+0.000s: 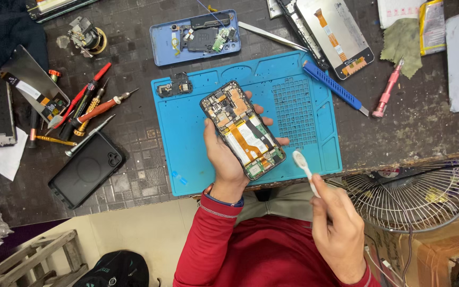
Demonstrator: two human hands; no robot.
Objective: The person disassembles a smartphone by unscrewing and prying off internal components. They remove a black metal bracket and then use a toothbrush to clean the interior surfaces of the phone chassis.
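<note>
- Head view, left hand: the left hand [224, 157] is closed around the edges of an opened black smartphone with its back cover off [243, 130], fingers wrapped behind it and the thumb along its near side. The phone is held tilted above the blue silicone repair mat [187, 138], its exposed boards, orange flex cables and metal shields facing up.
- Head view, right hand: the right hand [338, 231] pinches the handle of a small white toothbrush-like cleaning brush [303, 162] between thumb and fingers, which are curled shut on it. The brush head sits just beside the phone's lower corner, apart from it by a small gap, though from this angle I cannot tell for sure that it is clear of the frame.
- Step in hand, as I judge it: brushing the bare internals of the phone, with the brush poised at the bottom end.
- What the next move calls for: a light, steady stroke along the boards, with the left hand keeping the phone level so the bristles do not snag the flex cables.
- Head view, around the mat: a light blue phone back shell with loose parts in it [195, 37] lies beyond the mat, a blue plastic-handled pry tool [333, 85] rests on the mat's far right corner, and red-handled screwdrivers [88, 103] lie to the left on the dark workbench [134, 133].
</note>
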